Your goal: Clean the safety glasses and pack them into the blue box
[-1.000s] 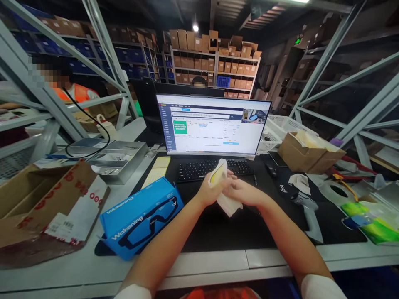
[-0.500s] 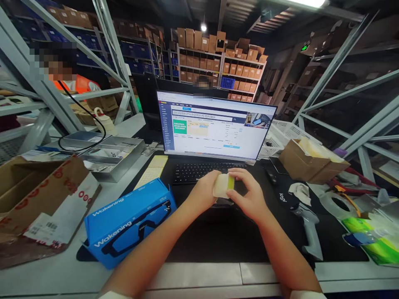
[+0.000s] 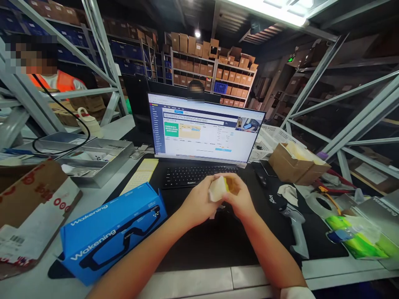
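Both of my hands meet above the black desk mat (image 3: 215,241), just in front of the keyboard (image 3: 196,175). My left hand (image 3: 199,203) and my right hand (image 3: 238,198) are closed together around a small folded white cloth with a yellow item (image 3: 220,187) tucked inside it. A blue "Wakening" glasses box (image 3: 109,234) lies on the table to the left of my left forearm. Behind the keyboard a monitor (image 3: 202,128) shows a web form.
A grey handheld scanner (image 3: 293,228) lies right of my arm, green packets (image 3: 358,238) beyond it. An open cardboard box (image 3: 296,164) and white basket (image 3: 271,139) sit at back right. Metal trays (image 3: 93,155) and a torn carton (image 3: 28,207) stand left. Two people are behind.
The loose hanging cloth has been folded up into a small wad between both hands. My hands dropped slightly toward the mat; the view shifted a little right.
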`<control>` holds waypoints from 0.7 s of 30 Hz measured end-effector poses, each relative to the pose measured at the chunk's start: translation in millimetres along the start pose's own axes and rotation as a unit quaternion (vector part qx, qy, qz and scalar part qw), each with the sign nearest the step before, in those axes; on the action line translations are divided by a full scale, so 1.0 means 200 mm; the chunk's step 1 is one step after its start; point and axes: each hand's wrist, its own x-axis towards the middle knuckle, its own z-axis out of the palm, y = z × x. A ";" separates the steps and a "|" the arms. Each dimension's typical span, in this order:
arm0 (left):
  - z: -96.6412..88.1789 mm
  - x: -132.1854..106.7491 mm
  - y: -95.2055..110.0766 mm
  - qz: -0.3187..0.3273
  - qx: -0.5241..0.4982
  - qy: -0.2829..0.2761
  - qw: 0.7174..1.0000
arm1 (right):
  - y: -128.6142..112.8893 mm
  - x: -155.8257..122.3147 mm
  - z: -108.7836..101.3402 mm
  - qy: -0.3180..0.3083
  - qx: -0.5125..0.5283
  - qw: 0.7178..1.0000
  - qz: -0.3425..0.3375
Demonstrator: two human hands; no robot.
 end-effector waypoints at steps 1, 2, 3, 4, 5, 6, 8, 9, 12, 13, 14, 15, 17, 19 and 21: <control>0.00 0.00 0.01 -0.009 -0.023 -0.019 1.000 | -0.01 0.00 0.00 0.019 0.038 0.999 0.005; 0.00 0.00 0.01 -0.022 -0.045 -0.041 0.998 | -0.02 0.01 -0.01 0.042 0.070 0.997 0.007; 0.01 0.00 0.00 -0.036 -0.059 -0.063 0.996 | -0.02 0.01 -0.02 0.064 0.093 0.994 0.008; 0.01 0.01 -0.01 -0.049 -0.059 -0.078 0.994 | -0.03 0.02 -0.03 0.083 0.107 0.991 0.008; 0.02 0.01 -0.03 -0.057 -0.045 -0.084 0.994 | -0.04 0.02 -0.05 0.097 0.113 0.989 0.010; 0.02 0.02 -0.04 -0.058 -0.017 -0.085 0.994 | -0.04 0.03 -0.06 0.109 0.115 0.987 0.012; 0.04 0.03 -0.07 -0.047 0.060 -0.080 0.994 | -0.03 0.05 -0.08 0.131 0.119 0.984 0.021; 0.06 0.03 -0.08 -0.038 0.104 -0.079 0.991 | -0.01 0.05 -0.09 0.147 0.124 0.981 0.027; 0.09 0.04 -0.08 -0.041 0.213 -0.094 0.972 | 0.04 0.09 -0.12 0.219 0.129 0.966 0.045; 0.10 0.04 -0.08 -0.045 0.236 -0.102 0.965 | 0.06 0.10 -0.12 0.243 0.126 0.961 0.049; 0.10 0.04 -0.07 -0.047 0.253 -0.111 0.960 | 0.08 0.11 -0.13 0.264 0.122 0.955 0.053; 0.10 0.04 -0.06 -0.048 0.268 -0.122 0.954 | 0.10 0.12 -0.14 0.278 0.118 0.952 0.056; 0.08 0.04 -0.04 -0.050 0.294 -0.142 0.944 | 0.12 0.15 -0.18 0.292 0.115 0.947 0.061; 0.05 0.04 -0.02 -0.049 0.319 -0.145 0.935 | 0.13 0.17 -0.22 0.295 0.120 0.946 0.064; 0.00 0.03 0.00 -0.052 0.347 -0.133 0.927 | 0.13 0.18 -0.26 0.300 0.135 0.942 0.065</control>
